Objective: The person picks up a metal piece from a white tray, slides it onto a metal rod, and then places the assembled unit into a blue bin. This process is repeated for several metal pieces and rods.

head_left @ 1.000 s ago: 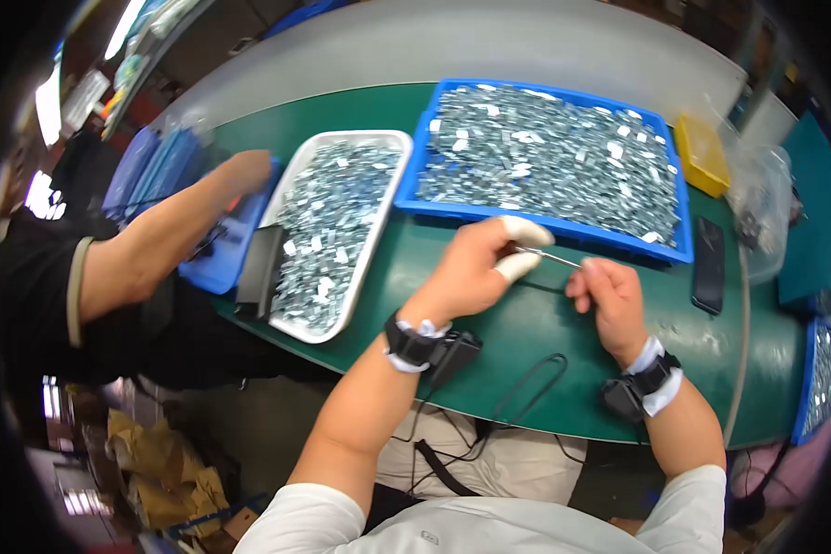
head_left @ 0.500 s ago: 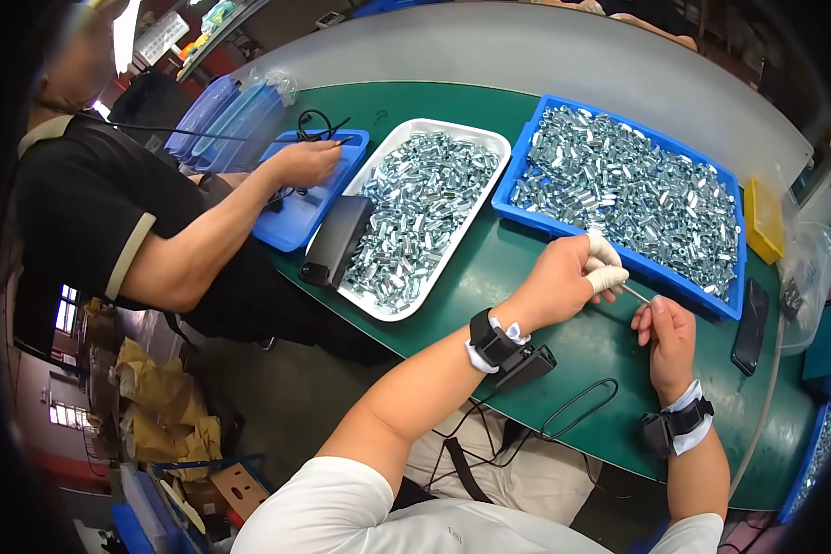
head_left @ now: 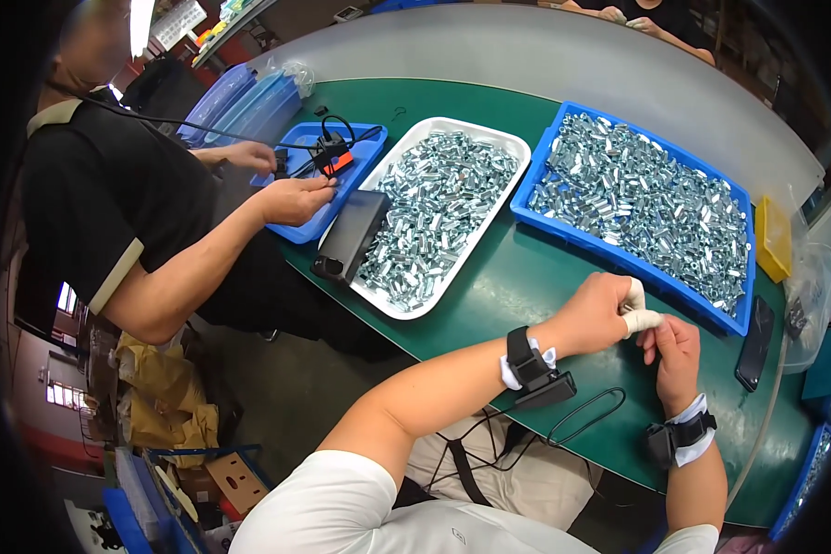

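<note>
Both hands meet over the green table (head_left: 489, 295), right of centre: the left hand (head_left: 593, 316) comes in from the left, the right hand (head_left: 678, 355) from below, fingertips touching or nearly so. The left hand's thumb and forefinger, in white wraps (head_left: 641, 321), curl toward a narrow pinch; the wraps presumably spare the skin from hard edges. The right hand's thumb and fingers are bunched just as tightly. Is anything between them? I cannot tell; the fingers cover it. Such a close, two-sided pinch would suit something small and steady it from both ends.

Just above them, the blue tray (head_left: 628, 265) is full of loose metal pieces (head_left: 651, 198), its near wall close to the fingers, probably for a short reach. Left of it, the white tray (head_left: 474, 232) carries another heap; the raised rims keep the pieces from scattering. A black box (head_left: 353, 235) leans across its left rim.

The phone (head_left: 755, 346) lies right of the blue tray, seemingly out of the hands' way. Black straps (head_left: 528, 362) ring both wrists, so the gear there leaves the fingers free. Over at upper left, a co-worker's hand (head_left: 297, 201) is beside a black-and-orange device (head_left: 335, 162).
</note>
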`<state>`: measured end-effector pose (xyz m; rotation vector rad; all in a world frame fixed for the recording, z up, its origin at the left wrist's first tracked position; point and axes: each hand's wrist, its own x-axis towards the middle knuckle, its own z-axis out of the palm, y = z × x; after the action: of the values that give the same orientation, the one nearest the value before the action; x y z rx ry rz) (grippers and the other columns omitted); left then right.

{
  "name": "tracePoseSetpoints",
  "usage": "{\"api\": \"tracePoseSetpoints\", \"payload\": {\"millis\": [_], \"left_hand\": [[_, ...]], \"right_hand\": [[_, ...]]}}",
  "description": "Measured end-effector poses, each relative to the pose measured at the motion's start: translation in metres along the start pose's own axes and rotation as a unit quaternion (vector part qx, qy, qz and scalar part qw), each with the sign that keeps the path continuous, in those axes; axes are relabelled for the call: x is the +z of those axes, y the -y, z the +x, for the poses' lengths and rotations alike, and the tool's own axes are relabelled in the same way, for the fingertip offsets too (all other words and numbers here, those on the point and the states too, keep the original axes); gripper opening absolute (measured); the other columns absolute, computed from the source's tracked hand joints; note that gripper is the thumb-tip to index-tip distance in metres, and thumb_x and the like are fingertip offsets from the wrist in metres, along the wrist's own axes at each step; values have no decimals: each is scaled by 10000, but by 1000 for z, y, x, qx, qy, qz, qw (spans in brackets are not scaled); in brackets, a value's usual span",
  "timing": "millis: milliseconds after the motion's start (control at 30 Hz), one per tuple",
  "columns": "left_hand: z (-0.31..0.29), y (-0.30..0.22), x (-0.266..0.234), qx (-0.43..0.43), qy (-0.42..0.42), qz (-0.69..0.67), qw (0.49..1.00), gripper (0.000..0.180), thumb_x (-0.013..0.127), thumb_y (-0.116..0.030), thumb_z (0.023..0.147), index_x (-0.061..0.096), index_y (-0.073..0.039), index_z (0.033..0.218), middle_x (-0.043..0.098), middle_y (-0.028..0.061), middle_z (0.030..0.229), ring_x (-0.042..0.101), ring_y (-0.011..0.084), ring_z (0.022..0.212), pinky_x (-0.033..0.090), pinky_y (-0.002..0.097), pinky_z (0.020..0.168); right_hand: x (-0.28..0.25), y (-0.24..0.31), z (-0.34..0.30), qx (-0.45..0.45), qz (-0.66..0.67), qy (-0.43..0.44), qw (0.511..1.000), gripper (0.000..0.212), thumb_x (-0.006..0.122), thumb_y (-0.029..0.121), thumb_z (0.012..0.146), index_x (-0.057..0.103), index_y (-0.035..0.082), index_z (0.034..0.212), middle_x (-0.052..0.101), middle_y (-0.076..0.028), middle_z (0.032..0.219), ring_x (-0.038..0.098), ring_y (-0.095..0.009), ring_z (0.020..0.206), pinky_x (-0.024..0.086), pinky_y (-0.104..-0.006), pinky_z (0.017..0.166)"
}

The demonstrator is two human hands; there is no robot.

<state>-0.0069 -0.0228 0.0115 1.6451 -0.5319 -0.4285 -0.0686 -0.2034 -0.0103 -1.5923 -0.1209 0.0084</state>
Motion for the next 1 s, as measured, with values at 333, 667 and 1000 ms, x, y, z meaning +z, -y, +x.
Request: {"api": "tracePoseSetpoints", "payload": {"millis": [333, 667, 1000], "left_hand": [[-3, -5, 5, 187, -29, 68, 980, 202, 729, -99, 798, 569, 9, 741, 592, 106, 606, 569, 161, 535, 428, 300, 494], [-7, -9, 8, 120, -58, -10, 991, 140, 704, -89, 824, 604, 8, 820, 661, 96, 702, 626, 165, 596, 477, 306, 548], [-11, -8, 8, 100, -63, 13, 993, 107, 659, -113, 868, 625, -12, 856, 667, 78, 728, 622, 124, 638, 473, 266, 567]], "right_hand": [[-5, 4, 0, 36, 55, -2, 998, 390, 488, 233, 997, 597, 5, 700, 590, -37, 654, 438, -43, 481, 325, -199, 466], [-2, 0, 1, 22, 60, -8, 998, 407, 484, 270, 999, 587, 20, 695, 595, -44, 674, 456, -58, 506, 345, -203, 493], [6, 7, -3, 7, 4, -34, 999, 394, 482, 253, 1002, 592, 15, 708, 591, -36, 679, 484, -69, 541, 368, -210, 524]]}}
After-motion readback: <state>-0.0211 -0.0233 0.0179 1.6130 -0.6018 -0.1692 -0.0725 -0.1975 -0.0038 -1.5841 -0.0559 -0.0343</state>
